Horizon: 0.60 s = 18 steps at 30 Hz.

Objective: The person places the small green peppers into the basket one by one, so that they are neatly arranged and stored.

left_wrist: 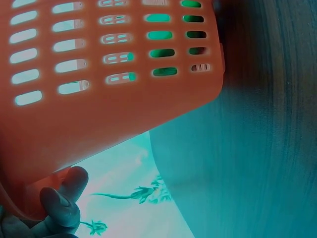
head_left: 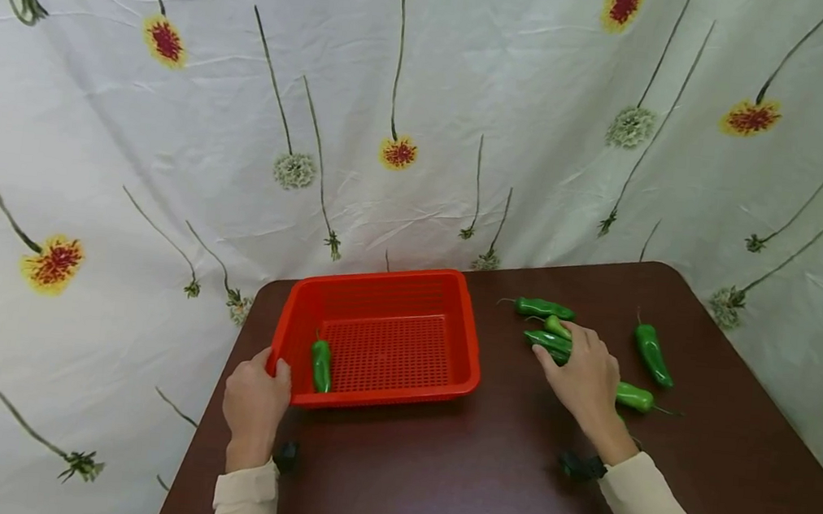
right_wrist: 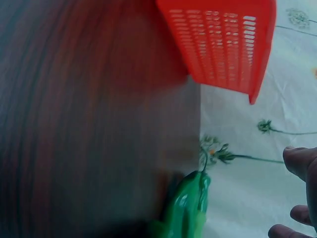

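Observation:
A red plastic basket (head_left: 393,300) with slotted walls stands on the table, one green pepper (head_left: 321,366) lying in its left part. My left hand (head_left: 255,402) grips the basket's left rim, its fingertips (left_wrist: 74,183) hooked round the edge in the left wrist view. Over the loose peppers to the right is my right hand (head_left: 586,378), thumb and fingers spread. Beneath and beside it lie a dark green pepper (head_left: 547,341) and a lighter pepper (head_left: 556,327), partly hidden by the fingers. The right wrist view shows the fingers (right_wrist: 299,163) apart from the green peppers (right_wrist: 185,208).
Around the right hand lie more peppers: a pepper (head_left: 543,308) behind it, a pepper (head_left: 654,356) to its right and a pepper (head_left: 636,397) by the wrist. The dark brown table (head_left: 429,479) has rounded far corners. A flowered cloth (head_left: 355,64) hangs behind.

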Tool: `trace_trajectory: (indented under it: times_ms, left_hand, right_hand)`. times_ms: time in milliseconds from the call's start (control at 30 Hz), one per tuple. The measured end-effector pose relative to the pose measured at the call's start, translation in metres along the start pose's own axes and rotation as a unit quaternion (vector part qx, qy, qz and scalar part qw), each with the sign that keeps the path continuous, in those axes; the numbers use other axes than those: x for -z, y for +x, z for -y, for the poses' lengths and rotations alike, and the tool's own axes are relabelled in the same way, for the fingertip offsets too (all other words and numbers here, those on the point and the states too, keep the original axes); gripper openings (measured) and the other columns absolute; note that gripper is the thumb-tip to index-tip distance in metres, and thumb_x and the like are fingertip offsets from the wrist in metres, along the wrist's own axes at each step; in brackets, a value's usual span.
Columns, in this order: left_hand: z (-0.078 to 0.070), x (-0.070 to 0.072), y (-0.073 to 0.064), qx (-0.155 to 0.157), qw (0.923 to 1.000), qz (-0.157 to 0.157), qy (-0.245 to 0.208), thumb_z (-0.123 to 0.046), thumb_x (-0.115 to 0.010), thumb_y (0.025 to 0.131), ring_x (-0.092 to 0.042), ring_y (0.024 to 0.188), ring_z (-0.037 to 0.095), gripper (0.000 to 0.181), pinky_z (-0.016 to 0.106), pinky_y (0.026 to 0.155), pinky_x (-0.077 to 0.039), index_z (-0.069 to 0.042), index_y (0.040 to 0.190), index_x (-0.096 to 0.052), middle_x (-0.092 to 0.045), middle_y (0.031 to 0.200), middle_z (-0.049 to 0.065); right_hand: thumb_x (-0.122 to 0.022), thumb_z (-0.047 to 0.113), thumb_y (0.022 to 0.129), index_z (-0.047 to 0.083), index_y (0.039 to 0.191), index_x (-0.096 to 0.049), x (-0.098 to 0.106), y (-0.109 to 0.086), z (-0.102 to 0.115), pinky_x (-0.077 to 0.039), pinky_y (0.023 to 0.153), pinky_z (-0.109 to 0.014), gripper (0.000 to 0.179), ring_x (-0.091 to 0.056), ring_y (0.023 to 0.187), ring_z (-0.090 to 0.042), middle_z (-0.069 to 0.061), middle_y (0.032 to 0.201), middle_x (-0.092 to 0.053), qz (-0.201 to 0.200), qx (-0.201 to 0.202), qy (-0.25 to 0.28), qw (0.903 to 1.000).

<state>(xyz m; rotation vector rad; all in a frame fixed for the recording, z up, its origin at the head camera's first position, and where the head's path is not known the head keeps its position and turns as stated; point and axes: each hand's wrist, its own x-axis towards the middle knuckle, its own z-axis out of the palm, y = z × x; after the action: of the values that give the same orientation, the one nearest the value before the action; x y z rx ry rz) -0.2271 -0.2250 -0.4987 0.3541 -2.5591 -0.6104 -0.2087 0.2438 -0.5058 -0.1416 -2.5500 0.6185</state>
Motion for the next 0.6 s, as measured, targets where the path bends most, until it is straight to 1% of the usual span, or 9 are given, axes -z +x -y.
trace_trajectory:
  times_ms: [167, 267, 367, 433, 600]
  left_hand:
    - [0.0, -0.001, 0.0, -0.005, 1.0, -0.008, -0.002, -0.021, -0.063, 0.093, -0.068, 0.083, 0.045, 0.039, 0.061, 0.07, -0.057, 0.003, 0.123, -0.069, -0.071, 0.102, 0.03]
    - [0.0, -0.001, 0.0, -0.006, 0.9999, -0.01, -0.004, -0.021, -0.063, 0.092, -0.068, 0.083, 0.045, 0.039, 0.062, 0.07, -0.057, 0.003, 0.123, -0.069, -0.071, 0.102, 0.03]
    - [0.0, -0.001, 0.0, -0.004, 1.0, -0.008, -0.004, -0.022, -0.063, 0.092, -0.068, 0.083, 0.045, 0.039, 0.062, 0.071, -0.057, 0.002, 0.123, -0.069, -0.071, 0.102, 0.03]
    - [0.0, -0.001, 0.0, -0.001, 1.0, -0.003, -0.004, -0.022, -0.063, 0.093, -0.068, 0.083, 0.045, 0.04, 0.061, 0.071, -0.057, 0.002, 0.124, -0.068, -0.072, 0.102, 0.029]
    - [0.0, -0.001, 0.001, 0.003, 1.0, 0.007, -0.001, -0.024, -0.062, 0.093, -0.068, 0.083, 0.043, 0.041, 0.06, 0.07, -0.058, 0.002, 0.125, -0.068, -0.072, 0.102, 0.028]
  right_hand:
    - [-0.075, 0.04, 0.087, 0.003, 0.13, -0.062, 0.005, -0.002, -0.015, -0.053, 0.071, -0.059, 0.059, -0.065, 0.095, -0.045, -0.027, 0.122, -0.064, 0.041, -0.005, -0.032, 0.9987]
    - [-0.075, 0.036, 0.086, 0.002, 0.127, -0.064, 0.012, -0.005, -0.026, -0.053, 0.06, -0.052, 0.054, -0.065, 0.084, -0.041, -0.027, 0.115, -0.066, 0.07, -0.01, -0.047, 0.9964]
    - [-0.076, 0.034, 0.085, 0.002, 0.124, -0.066, 0.017, -0.009, -0.036, -0.049, 0.051, -0.045, 0.051, -0.064, 0.075, -0.036, -0.025, 0.107, -0.068, 0.091, -0.015, -0.057, 0.9941]
    - [-0.076, 0.034, 0.085, 0.003, 0.121, -0.068, 0.018, -0.011, -0.043, -0.045, 0.047, -0.04, 0.049, -0.062, 0.069, -0.033, -0.023, 0.103, -0.068, 0.097, -0.016, -0.068, 0.9929]
    - [-0.075, 0.035, 0.085, 0.003, 0.118, -0.069, 0.023, -0.016, -0.056, -0.04, 0.042, -0.035, 0.046, -0.06, 0.063, -0.028, -0.02, 0.101, -0.069, 0.118, -0.021, -0.084, 0.9893]
